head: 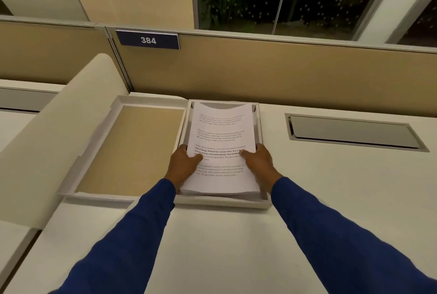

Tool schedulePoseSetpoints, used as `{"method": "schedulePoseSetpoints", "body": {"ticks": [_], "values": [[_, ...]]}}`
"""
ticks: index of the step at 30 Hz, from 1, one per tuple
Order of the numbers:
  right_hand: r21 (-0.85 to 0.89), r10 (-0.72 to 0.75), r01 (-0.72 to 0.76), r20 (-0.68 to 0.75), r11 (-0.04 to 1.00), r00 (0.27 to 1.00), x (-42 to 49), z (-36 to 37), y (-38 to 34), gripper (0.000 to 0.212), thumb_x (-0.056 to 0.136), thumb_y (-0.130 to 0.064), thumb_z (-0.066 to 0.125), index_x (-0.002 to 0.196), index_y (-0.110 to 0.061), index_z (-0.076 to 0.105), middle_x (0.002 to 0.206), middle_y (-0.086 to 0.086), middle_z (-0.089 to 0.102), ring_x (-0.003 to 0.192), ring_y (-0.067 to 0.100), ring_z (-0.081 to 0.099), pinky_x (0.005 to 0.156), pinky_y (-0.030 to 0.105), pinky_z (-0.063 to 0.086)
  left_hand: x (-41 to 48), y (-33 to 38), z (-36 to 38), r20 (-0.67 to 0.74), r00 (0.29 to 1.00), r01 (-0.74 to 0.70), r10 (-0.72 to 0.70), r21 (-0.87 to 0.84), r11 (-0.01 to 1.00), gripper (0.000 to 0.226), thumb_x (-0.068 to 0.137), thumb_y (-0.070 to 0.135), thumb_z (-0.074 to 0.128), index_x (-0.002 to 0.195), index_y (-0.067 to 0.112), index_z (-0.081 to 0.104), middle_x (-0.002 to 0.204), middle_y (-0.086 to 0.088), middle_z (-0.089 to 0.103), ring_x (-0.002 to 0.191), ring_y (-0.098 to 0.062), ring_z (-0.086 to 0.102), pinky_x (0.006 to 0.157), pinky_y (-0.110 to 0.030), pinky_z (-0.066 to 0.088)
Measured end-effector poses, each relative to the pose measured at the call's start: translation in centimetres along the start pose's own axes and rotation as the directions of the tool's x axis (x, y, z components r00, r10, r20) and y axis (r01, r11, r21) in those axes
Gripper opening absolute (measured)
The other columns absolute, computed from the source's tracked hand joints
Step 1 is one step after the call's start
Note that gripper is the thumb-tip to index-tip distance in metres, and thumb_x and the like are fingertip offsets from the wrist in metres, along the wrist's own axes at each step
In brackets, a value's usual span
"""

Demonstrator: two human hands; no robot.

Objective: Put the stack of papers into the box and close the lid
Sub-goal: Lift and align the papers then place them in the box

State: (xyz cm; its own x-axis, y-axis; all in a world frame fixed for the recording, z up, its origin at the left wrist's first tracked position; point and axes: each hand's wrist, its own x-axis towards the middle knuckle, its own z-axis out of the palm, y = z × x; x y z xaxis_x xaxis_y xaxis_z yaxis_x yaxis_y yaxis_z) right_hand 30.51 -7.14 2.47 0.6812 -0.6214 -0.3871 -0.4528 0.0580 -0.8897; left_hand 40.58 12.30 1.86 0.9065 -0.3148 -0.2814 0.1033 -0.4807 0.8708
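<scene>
A stack of printed white papers [221,133] sits over the open white box [261,128] in the middle of the desk, its far end curling up a little. My left hand [183,164] grips the stack's left edge, thumb on top of the sheet. My right hand [259,163] grips the right edge the same way. The near end of the stack lies inside the box's front wall. The box's lid [132,149] lies open flat to the left, tan lining up, joined to the box along its left side.
A tan partition [283,73] with a blue "384" plate [148,40] stands right behind the box. A metal cable hatch [352,131] is set in the desk at right. A cream curved divider [59,128] rises at left.
</scene>
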Motion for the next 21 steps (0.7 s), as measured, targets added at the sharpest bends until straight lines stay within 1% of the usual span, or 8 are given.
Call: {"method": "schedulePoseSetpoints", "body": {"ticks": [3, 5, 6, 10, 13, 16, 19, 21], "values": [[-0.065, 0.021, -0.021, -0.002, 0.998, 1.000, 1.4, 1.1, -0.2, 0.021, 0.093, -0.022, 0.066, 0.112, -0.018, 0.057, 0.110, 0.001, 0.068, 0.090, 0.018, 0.066, 0.069, 0.029, 0.055, 1.8, -0.5, -0.1, 0.021, 0.999, 0.046, -0.046, 0.002, 0.999, 0.026, 0.092, 0.020, 0.069, 0.113, 0.014, 0.054, 0.114, -0.004, 0.065, 0.096, -0.022, 0.066, 0.067, -0.026, 0.053], [-0.089, 0.035, -0.035, -0.012, 0.995, 0.999, 2.1, 1.5, -0.3, 0.018, 0.093, -0.021, 0.066, 0.110, -0.018, 0.058, 0.108, 0.001, 0.068, 0.084, 0.016, 0.065, 0.062, 0.026, 0.052, 2.7, -0.8, 0.1, 0.038, 0.996, 0.075, -0.075, 0.003, 0.997, 0.030, 0.092, 0.019, 0.069, 0.118, 0.010, 0.056, 0.117, -0.006, 0.066, 0.097, -0.023, 0.067, 0.069, -0.028, 0.054], [-0.103, 0.044, -0.047, -0.023, 0.994, 0.999, 2.3, 1.5, -0.4, 0.018, 0.093, -0.021, 0.066, 0.110, -0.018, 0.058, 0.107, 0.002, 0.068, 0.084, 0.016, 0.065, 0.061, 0.026, 0.052, 3.0, -0.9, 0.3, 0.044, 0.995, 0.089, -0.089, 0.012, 0.996, 0.033, 0.092, 0.019, 0.069, 0.120, 0.008, 0.057, 0.117, -0.006, 0.066, 0.095, -0.021, 0.066, 0.067, -0.027, 0.053], [-0.149, 0.079, -0.088, -0.064, 0.985, 0.995, 3.4, 1.4, 0.0, 0.022, 0.093, -0.022, 0.066, 0.113, -0.016, 0.058, 0.111, 0.005, 0.069, 0.094, 0.024, 0.068, 0.073, 0.034, 0.057, 3.8, -0.6, 1.2, 0.069, 0.990, 0.122, -0.126, 0.053, 0.991, 0.036, 0.092, 0.020, 0.068, 0.123, 0.005, 0.055, 0.114, -0.007, 0.064, 0.093, -0.020, 0.063, 0.059, -0.023, 0.048], [-0.161, 0.096, -0.108, -0.079, 0.981, 0.992, 3.7, 1.5, 0.5, 0.031, 0.094, -0.022, 0.066, 0.122, -0.012, 0.057, 0.115, 0.007, 0.069, 0.097, 0.026, 0.068, 0.072, 0.033, 0.056, 4.1, -0.8, 1.8, 0.069, 0.988, 0.134, -0.140, 0.089, 0.987, 0.035, 0.093, 0.020, 0.067, 0.122, 0.005, 0.054, 0.112, -0.006, 0.062, 0.093, -0.020, 0.060, 0.059, -0.023, 0.047], [-0.183, 0.106, -0.121, -0.089, 0.976, 0.990, 3.9, 1.6, 0.7, 0.032, 0.094, -0.021, 0.066, 0.123, -0.011, 0.057, 0.116, 0.008, 0.069, 0.097, 0.027, 0.068, 0.073, 0.034, 0.056, 4.2, -0.9, 2.1, 0.057, 0.987, 0.142, -0.148, 0.096, 0.985, 0.033, 0.092, 0.020, 0.066, 0.120, 0.005, 0.055, 0.112, -0.007, 0.062, 0.092, -0.020, 0.061, 0.060, -0.023, 0.048], [-0.230, 0.122, -0.142, -0.102, 0.963, 0.987, 4.2, 1.6, 0.9, 0.037, 0.093, -0.022, 0.067, 0.125, -0.008, 0.056, 0.118, 0.010, 0.069, 0.097, 0.027, 0.068, 0.072, 0.034, 0.056, 4.1, -0.4, 2.2, 0.035, 0.987, 0.148, -0.154, 0.129, 0.980, 0.033, 0.092, 0.019, 0.067, 0.118, 0.003, 0.055, 0.106, -0.005, 0.059, 0.083, -0.015, 0.057, 0.055, -0.021, 0.044], [-0.275, 0.115, -0.142, -0.112, 0.951, 0.987, 4.2, 1.6, 0.8, 0.040, 0.092, -0.025, 0.069, 0.126, -0.008, 0.055, 0.120, 0.010, 0.069, 0.095, 0.026, 0.067, 0.075, 0.035, 0.057, 3.9, -0.2, 2.3, -0.001, 0.989, 0.144, -0.146, 0.177, 0.974, 0.022, 0.093, 0.019, 0.066, 0.107, 0.005, 0.055, 0.103, -0.006, 0.060, 0.075, -0.011, 0.053, 0.052, -0.020, 0.042]]}}
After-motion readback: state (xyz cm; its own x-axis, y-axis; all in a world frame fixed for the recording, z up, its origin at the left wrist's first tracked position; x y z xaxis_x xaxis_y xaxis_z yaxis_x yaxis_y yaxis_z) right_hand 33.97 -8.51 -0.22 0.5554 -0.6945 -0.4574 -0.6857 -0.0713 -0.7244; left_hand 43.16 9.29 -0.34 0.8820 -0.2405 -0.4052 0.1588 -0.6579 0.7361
